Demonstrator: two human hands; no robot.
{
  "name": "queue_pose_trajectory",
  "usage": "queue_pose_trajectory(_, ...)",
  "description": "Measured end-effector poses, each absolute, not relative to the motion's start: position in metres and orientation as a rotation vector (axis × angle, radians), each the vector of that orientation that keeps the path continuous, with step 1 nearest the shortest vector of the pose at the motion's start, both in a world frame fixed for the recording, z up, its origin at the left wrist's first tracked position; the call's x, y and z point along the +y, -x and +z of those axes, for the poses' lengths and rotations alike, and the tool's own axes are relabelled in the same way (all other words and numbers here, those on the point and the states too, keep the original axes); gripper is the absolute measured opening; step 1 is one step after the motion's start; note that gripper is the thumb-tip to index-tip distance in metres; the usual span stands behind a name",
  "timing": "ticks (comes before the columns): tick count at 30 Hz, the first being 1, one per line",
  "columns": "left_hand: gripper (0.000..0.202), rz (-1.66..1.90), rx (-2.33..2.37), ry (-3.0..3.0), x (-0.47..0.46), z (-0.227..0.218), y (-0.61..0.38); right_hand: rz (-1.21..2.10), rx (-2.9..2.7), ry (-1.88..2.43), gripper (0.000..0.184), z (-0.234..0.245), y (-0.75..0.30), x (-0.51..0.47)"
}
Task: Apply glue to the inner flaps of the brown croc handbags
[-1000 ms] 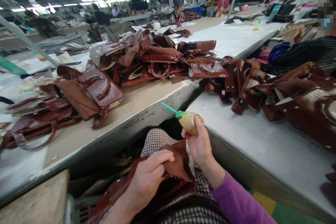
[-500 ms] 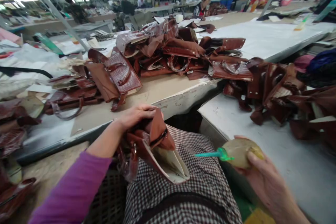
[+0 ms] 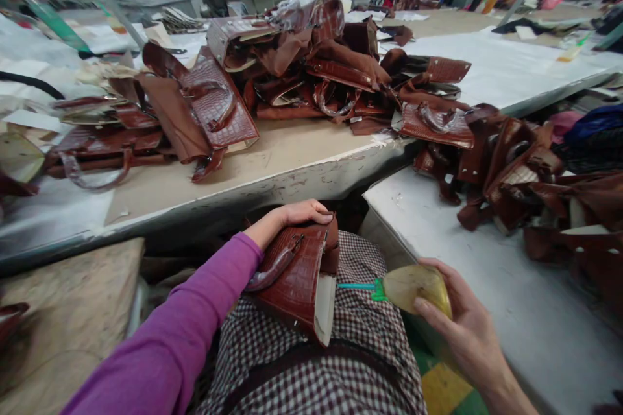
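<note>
My left hand [image 3: 296, 215] lies curled over the top edge of a brown crocodile-pattern leather bag [image 3: 296, 279] that rests on my checked lap. The bag's handle and its pale inner edge face the camera. My right hand [image 3: 457, 321] grips a yellowish squeeze bottle [image 3: 413, 285] with a green nozzle. The nozzle tip points left and sits close to the bag's pale edge.
A long table [image 3: 292, 172] ahead carries a heap of brown leather bags [image 3: 311, 71] and more bags at the left [image 3: 146, 123]. A white table [image 3: 487, 285] at my right holds further brown pieces [image 3: 535, 175]. Other people work far behind.
The bag has been turned so its patterned side and handle face up, with my left hand now on its top. The bottle's nozzle has moved closer to the bag's edge.
</note>
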State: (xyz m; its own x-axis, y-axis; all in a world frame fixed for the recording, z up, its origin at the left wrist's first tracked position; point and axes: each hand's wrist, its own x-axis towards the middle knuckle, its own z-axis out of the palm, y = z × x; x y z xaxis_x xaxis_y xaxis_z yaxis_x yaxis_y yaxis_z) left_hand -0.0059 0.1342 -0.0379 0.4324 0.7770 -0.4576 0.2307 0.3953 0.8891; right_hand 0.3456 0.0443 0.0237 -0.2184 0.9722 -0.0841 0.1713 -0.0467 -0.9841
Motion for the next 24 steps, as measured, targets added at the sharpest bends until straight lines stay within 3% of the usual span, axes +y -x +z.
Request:
queue_pose_trajectory(10,0.044,0.474,1.109,-1.159,0.134,-0.038,0.007,1.321,-1.617,1.261,0.043,0.030,-0.334,0.058)
queue_pose_trajectory(18,0.040,0.482,1.108,-1.216,0.135,-0.039,0.006,0.915,-2.406,1.185,0.050,0.099,-0.330,0.077)
queue_pose_trajectory(24,0.039,0.494,1.121,-1.253,0.134,-0.039,0.006,0.751,-2.672,1.074,0.053,0.127,-0.313,0.074)
